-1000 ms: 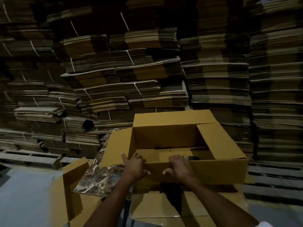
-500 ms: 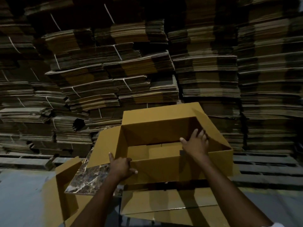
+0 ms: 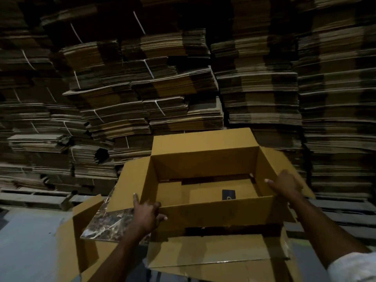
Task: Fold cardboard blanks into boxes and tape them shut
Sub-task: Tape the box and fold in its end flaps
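1. Left hand (image 3: 147,213): grasping. Its fingers are curled over the rim at the box's near-left corner, at 7 o'clock of the opening, with the thumb on the outside of the near wall.
2. Right hand (image 3: 284,184): laid on the box's right wall at 3 o'clock. The thumb points into the opening and the fingers lie out on the side flap. It is blurred, so I cannot tell whether it clasps or only presses. A white sleeve (image 3: 354,267) shows at 5 o'clock.
3. Box (image 3: 203,215): brown cardboard, upright between the two hands and straight ahead of the person. Its top is open. The far flap stands up at 12 o'clock, and the side flaps splay out at 9 and 3.
4. Dark card (image 3: 228,194): small, lying on the box's floor right of centre. It is too small to identify.
5. Flattened carton (image 3: 213,249): under the box's near edge, at 6 o'clock.
6. Marbled slab (image 3: 105,222): glossy, just beside the left hand at 8 o'clock, with part of it under the left flap.
7. Opened carton (image 3: 67,241): at 8 o'clock beyond the slab, on the grey floor (image 3: 26,241).
8. Flat blanks (image 3: 142,88): strapped bundles stacked high from 9 round to 3 o'clock, behind the box.
9. Pallets (image 3: 30,198): wooden, under the stacks.
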`<move>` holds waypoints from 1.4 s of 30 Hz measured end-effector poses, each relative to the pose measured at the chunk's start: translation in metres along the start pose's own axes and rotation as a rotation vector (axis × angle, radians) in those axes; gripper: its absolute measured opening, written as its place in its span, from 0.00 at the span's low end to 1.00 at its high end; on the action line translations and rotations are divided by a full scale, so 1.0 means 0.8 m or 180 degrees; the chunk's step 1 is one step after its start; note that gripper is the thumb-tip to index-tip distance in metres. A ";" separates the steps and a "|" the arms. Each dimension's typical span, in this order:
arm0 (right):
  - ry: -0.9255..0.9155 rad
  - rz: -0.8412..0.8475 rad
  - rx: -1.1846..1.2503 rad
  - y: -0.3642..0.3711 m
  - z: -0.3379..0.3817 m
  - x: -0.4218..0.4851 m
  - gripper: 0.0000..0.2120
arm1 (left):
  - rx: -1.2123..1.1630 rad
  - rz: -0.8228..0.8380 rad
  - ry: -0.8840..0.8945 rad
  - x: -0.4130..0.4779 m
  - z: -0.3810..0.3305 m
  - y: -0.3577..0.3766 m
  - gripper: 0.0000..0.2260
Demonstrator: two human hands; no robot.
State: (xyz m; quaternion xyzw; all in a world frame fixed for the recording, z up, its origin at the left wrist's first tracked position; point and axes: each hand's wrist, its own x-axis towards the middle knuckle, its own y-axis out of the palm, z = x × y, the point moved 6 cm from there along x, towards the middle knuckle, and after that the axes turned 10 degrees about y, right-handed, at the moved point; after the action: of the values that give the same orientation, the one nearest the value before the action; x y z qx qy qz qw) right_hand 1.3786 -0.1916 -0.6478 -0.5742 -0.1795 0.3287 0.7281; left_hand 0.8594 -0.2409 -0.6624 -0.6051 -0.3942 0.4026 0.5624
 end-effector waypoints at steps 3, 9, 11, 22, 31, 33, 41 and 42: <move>-0.0264 0.0063 -0.0237 0.008 -0.004 -0.009 0.17 | 0.0029 -0.0100 0.0066 -0.005 -0.001 0.002 0.19; -0.0679 0.0356 -0.0124 0.006 0.009 -0.021 0.11 | 0.0026 0.0117 0.0088 0.001 0.021 0.007 0.29; -0.0827 0.0289 0.0078 0.012 0.018 -0.027 0.08 | -0.0149 0.0262 -0.0059 0.012 0.021 0.001 0.42; -0.1378 -0.0352 0.1578 -0.037 0.059 -0.113 0.07 | -0.5851 -0.0951 -0.0926 0.109 -0.070 -0.134 0.45; -0.2167 -0.0941 0.2209 -0.028 0.093 -0.197 0.09 | -0.7088 -0.2470 -0.0168 0.130 -0.058 -0.281 0.21; -0.2097 -0.0715 0.2244 0.005 0.095 -0.214 0.18 | -0.6964 -0.2616 -0.0427 0.129 -0.044 -0.287 0.20; -0.2323 0.0264 0.2170 0.050 0.106 -0.289 0.35 | -0.6140 -0.3161 -0.1991 0.092 0.018 -0.233 0.14; -0.2285 0.0265 0.2406 0.037 0.103 -0.285 0.32 | -0.6080 -0.3160 -0.2061 0.088 0.027 -0.228 0.17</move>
State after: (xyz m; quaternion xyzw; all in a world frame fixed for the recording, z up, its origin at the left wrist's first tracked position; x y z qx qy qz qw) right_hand 1.1540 -0.2850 -0.6269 -0.1292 -0.2636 0.5753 0.7635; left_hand 0.8602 -0.1574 -0.4846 -0.4309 -0.8660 -0.1949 -0.1628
